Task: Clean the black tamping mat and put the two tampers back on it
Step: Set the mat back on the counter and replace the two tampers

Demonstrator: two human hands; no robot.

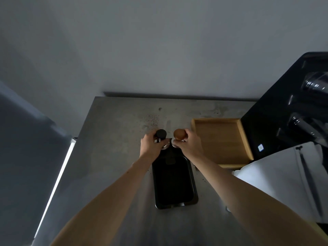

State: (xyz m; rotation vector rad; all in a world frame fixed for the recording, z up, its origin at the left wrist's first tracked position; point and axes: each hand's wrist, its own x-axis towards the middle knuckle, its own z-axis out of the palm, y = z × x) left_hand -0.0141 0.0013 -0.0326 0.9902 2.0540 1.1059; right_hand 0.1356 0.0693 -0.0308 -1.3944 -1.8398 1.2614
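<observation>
The black tamping mat (173,183) lies lengthwise on the steel counter, its near end towards me. At its far end stand two tampers side by side. My left hand (150,144) grips the black-knobbed tamper (161,134) by its stem. My right hand (189,142) grips the tamper with the brown wooden knob (179,133). Both metal bases sit at the mat's far edge, partly hidden by my fingers. I cannot tell whether the bases touch the mat.
Coffee grounds (152,120) are scattered on the counter (115,139) behind the tampers. A shallow wooden tray (221,141) sits to the right, a black machine (287,110) beyond it, and a white cloth or paper (266,183) at the near right. The counter's left edge (58,174) drops off.
</observation>
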